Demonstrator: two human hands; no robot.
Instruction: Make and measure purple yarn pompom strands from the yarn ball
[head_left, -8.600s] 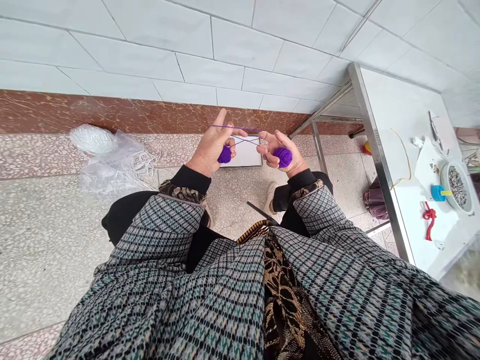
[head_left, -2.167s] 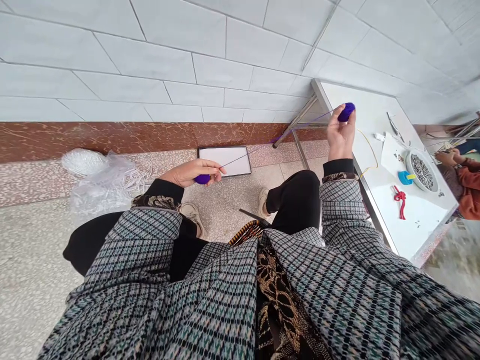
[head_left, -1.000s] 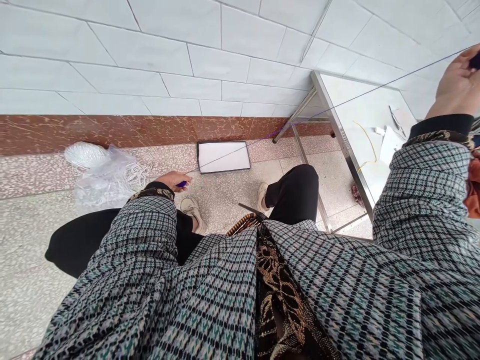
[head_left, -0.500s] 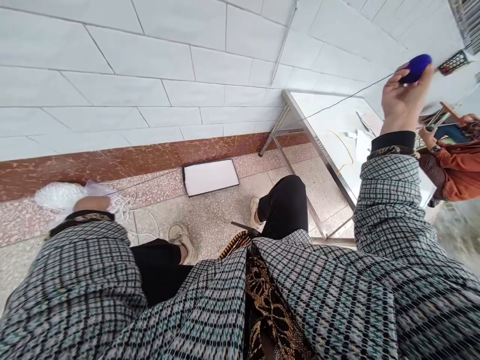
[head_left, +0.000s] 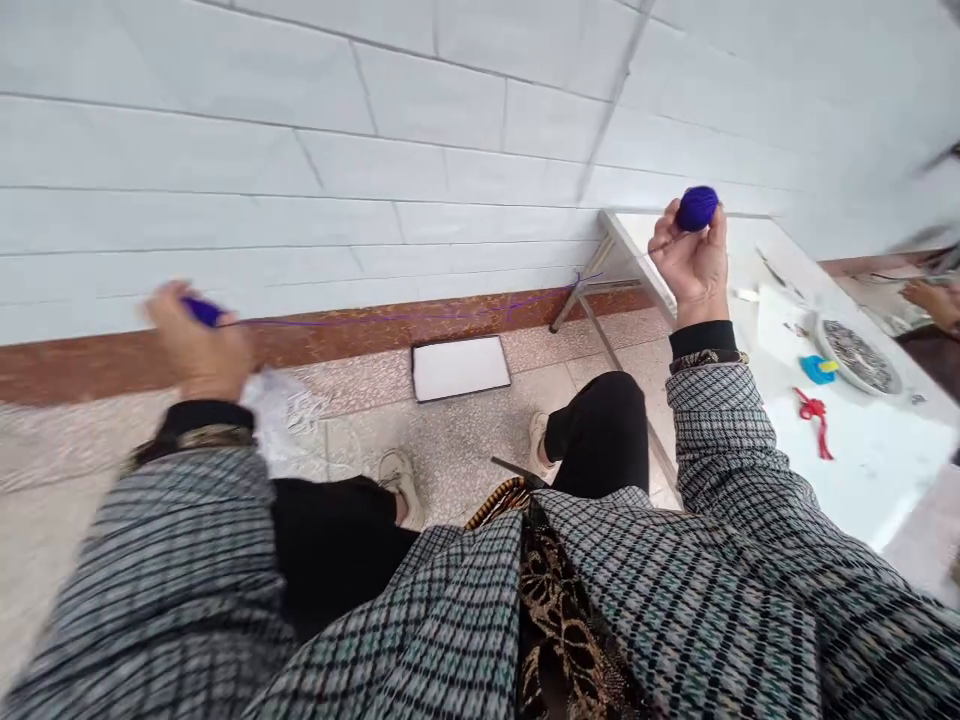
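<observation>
A small purple ball of yarn [head_left: 698,209] is held up by the fingers of my right hand [head_left: 694,270], palm toward me. Out to the left, my left hand [head_left: 201,345] is blurred by motion, its fingers wrapped round another purple ball of yarn [head_left: 202,310]. From that ball a thin purple strand [head_left: 360,319] runs right, past the front of the wall base, with a slight tangle near the table's corner. Part of a strand also shows close to the fingers of my right hand.
A white-topped metal table [head_left: 780,440] stands at right, bearing a tray [head_left: 859,355], a red ribbon-like piece [head_left: 814,420] and a blue item [head_left: 816,369]. On the floor lie a white dark-edged board [head_left: 461,369] and white plastic with cord [head_left: 289,410]. Another person's hand [head_left: 930,300] is far right.
My left hand has risen from low beside the white plastic, and its purple ball now shows. My right hand has come down and inward with its ball. The view has swung right.
</observation>
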